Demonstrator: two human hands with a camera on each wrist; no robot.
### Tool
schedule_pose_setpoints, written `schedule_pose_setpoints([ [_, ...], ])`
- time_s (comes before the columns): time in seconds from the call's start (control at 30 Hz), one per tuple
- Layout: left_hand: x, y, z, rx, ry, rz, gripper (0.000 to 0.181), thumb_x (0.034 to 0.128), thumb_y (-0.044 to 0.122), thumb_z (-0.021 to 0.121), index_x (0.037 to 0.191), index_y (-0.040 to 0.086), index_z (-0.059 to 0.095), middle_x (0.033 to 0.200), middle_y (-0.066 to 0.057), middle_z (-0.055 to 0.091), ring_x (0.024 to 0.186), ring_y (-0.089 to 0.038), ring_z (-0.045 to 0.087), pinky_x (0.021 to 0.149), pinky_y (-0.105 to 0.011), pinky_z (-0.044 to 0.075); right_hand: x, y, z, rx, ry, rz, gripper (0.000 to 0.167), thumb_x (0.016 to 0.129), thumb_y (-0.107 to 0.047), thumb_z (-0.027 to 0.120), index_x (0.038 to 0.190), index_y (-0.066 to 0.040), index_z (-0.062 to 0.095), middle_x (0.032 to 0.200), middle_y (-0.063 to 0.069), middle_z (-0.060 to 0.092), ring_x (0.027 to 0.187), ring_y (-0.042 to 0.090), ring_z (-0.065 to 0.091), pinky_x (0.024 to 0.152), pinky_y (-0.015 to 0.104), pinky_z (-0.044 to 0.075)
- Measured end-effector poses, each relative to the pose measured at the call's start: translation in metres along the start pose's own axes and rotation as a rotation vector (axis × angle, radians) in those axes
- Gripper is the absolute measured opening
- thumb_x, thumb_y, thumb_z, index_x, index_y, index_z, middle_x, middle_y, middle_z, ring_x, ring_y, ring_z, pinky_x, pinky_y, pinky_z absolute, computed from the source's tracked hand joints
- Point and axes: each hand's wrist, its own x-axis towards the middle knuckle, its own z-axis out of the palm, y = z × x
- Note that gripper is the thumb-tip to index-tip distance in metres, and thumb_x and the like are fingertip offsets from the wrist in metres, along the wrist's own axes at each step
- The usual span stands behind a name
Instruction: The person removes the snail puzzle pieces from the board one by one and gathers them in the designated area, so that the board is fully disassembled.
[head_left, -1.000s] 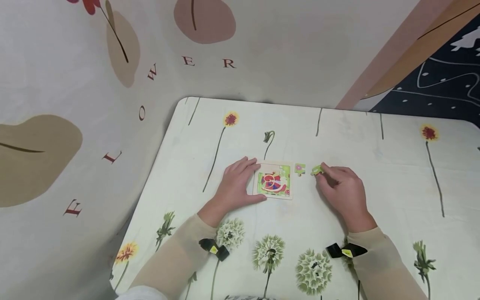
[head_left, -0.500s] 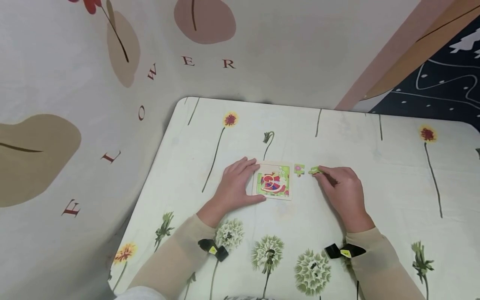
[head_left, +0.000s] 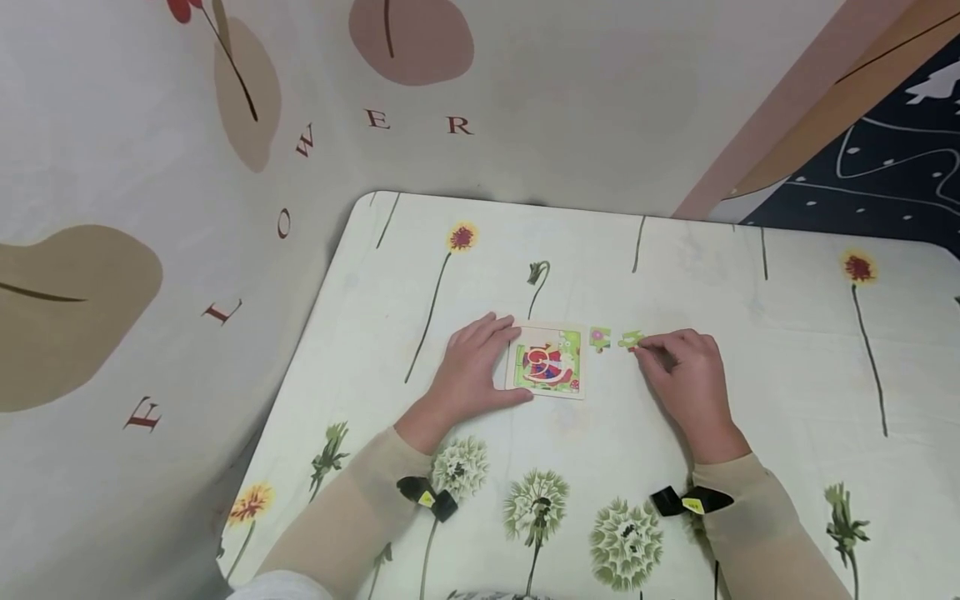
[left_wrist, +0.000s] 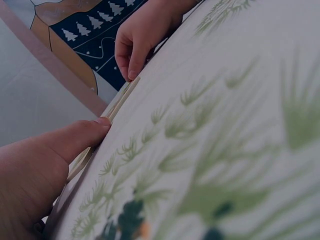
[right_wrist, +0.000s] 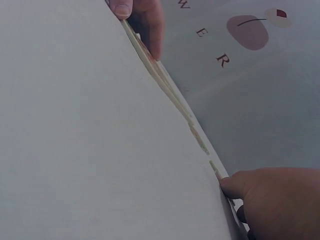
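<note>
A small square jigsaw puzzle board (head_left: 536, 337) lies on the table, with a red, blue and green picture and a pale uncovered strip at its upper left. My left hand (head_left: 468, 367) holds it from the left, fingers at the top left corner and thumb (left_wrist: 90, 134) against the near edge. To the right, my right hand (head_left: 690, 379) pinches a green jigsaw piece (head_left: 628, 338) between thumb and forefinger, low at the table surface. Between board and hand lies another jigsaw piece (head_left: 600, 337), green with a pink flower. The right wrist view shows the pieces only edge-on.
A white cloth with printed flowers covers the table (head_left: 780, 350). Beyond its far edge hangs a pale printed curtain (head_left: 585, 125), which also runs down the left side. Black straps (head_left: 427, 498) sit on both wrists.
The green jigsaw piece in my right hand has gone from tilted to lying flatter near the table, and the fingertips have shifted slightly. My left hand and the board have stayed put.
</note>
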Motion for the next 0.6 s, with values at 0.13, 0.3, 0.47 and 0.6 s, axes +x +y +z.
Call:
schedule_pose_setpoints([
  [0.13, 0.0003, -0.0004, 0.001, -0.001, 0.001, 0.0, 0.098, 0.079, 0.061, 0.089, 0.155, 0.009, 0.055, 0.165, -0.007, 0.045, 0.157, -0.031, 0.031, 0.122, -0.058, 0.031, -0.0003, -0.0014, -0.0004, -0.006, -0.022, 0.043, 0.008, 0.089, -0.002, 0.085, 0.092, 0.002, 0.079, 0.087, 0.017, 0.07, 0.088, 0.035, 0.059, 0.09, 0.053, 0.042],
  [0.3, 0.0005, -0.0002, 0.0015, 0.001, -0.003, 0.001, 0.098, 0.0793, 0.061, 0.089, 0.155, 0.009, 0.054, 0.166, -0.007, 0.045, 0.158, -0.031, 0.03, 0.122, -0.059, 0.03, -0.0013, -0.0027, 0.0004, 0.004, -0.056, 0.139, 0.021, 0.09, -0.006, 0.085, 0.106, 0.004, 0.077, 0.106, 0.022, 0.062, 0.103, 0.041, 0.054, 0.088, 0.053, 0.041],
  [0.47, 0.0003, -0.0003, 0.001, 0.002, -0.002, -0.002, 0.098, 0.0791, 0.061, 0.089, 0.155, 0.01, 0.054, 0.166, -0.007, 0.045, 0.158, -0.031, 0.03, 0.121, -0.059, 0.031, -0.0002, -0.0014, 0.0032, -0.007, -0.082, 0.186, 0.041, 0.092, -0.012, 0.083, 0.128, 0.005, 0.072, 0.117, 0.027, 0.055, 0.106, 0.046, 0.047, 0.086, 0.054, 0.039],
  [0.6, 0.0001, 0.0, 0.0008, -0.004, -0.005, -0.005, 0.098, 0.0792, 0.061, 0.089, 0.155, 0.01, 0.054, 0.166, -0.007, 0.045, 0.158, -0.03, 0.03, 0.121, -0.059, 0.031, -0.0004, -0.0008, 0.0035, -0.004, -0.093, 0.203, 0.034, 0.093, -0.013, 0.083, 0.12, 0.005, 0.075, 0.117, 0.027, 0.054, 0.106, 0.046, 0.046, 0.086, 0.054, 0.038],
])
